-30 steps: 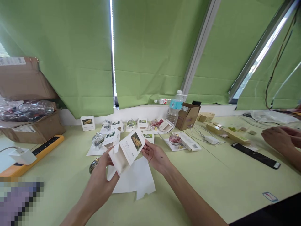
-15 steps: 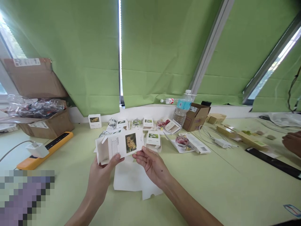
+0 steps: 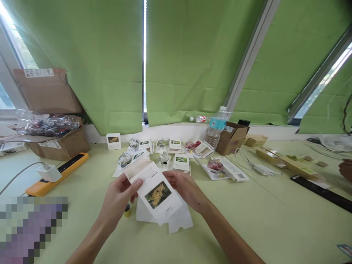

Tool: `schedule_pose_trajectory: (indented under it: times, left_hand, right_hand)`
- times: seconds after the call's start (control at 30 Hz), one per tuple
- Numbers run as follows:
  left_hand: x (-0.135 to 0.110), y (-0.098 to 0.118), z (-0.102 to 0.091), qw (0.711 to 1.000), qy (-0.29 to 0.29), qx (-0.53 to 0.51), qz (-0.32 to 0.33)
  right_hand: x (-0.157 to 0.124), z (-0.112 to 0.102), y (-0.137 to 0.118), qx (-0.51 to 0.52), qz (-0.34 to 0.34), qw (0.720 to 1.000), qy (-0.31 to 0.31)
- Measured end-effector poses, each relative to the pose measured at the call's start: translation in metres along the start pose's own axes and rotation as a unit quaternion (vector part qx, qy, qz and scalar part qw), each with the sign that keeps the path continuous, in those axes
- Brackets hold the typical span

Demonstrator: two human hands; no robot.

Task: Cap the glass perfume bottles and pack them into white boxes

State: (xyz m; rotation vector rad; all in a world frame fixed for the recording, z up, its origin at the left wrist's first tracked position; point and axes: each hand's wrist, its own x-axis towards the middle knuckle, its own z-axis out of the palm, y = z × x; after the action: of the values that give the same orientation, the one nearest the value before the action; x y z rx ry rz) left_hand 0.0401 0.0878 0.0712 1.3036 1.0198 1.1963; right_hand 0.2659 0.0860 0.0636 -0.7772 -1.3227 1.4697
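Observation:
A white cardboard box [image 3: 154,183], printed with a yellow flower picture and lines of text, is tilted between my hands with its flower end low. My left hand [image 3: 117,196] grips its left side, thumb on the printed face. At the right edge, the fingers of my right hand [image 3: 189,190] curl behind the box, their tips hidden. Beneath it lies a white unfolded sheet [image 3: 181,220] on the table. A small yellow cylinder with a dark top [image 3: 127,210] stands by my left wrist. Behind the box are round glass bottles [image 3: 125,159] and small flower-printed boxes [image 3: 181,162].
An orange power strip [image 3: 68,167] and an open carton of clear plastic [image 3: 68,143] are on the left. Toward the back right stand a large water bottle [image 3: 216,128] and a brown carton [image 3: 232,139]. Another person's hand [image 3: 345,170] shows at the far right.
The box has turned so its flower end points down toward me. My right hand has moved from the box's end to its right edge. The yellow cylinder has come into view.

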Motion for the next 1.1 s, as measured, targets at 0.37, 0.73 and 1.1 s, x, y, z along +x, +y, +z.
schedule_pose_trajectory:
  times: [0.37,0.73,1.1]
  left_hand:
    - [0.004,-0.004,0.004,1.0,-0.024,0.014,-0.009]
    - [-0.001,-0.01,0.012,0.992,-0.125,0.013,0.003]
    - [-0.003,-0.008,0.01,0.99,-0.13,0.047,-0.006]
  right_hand:
    - [0.002,0.01,0.01,-0.01,0.021,1.0,-0.006]
    - [0.006,-0.001,0.018,-0.003,0.033,0.998,0.057]
    - [0.001,0.011,0.009,-0.01,0.04,0.999,0.013]
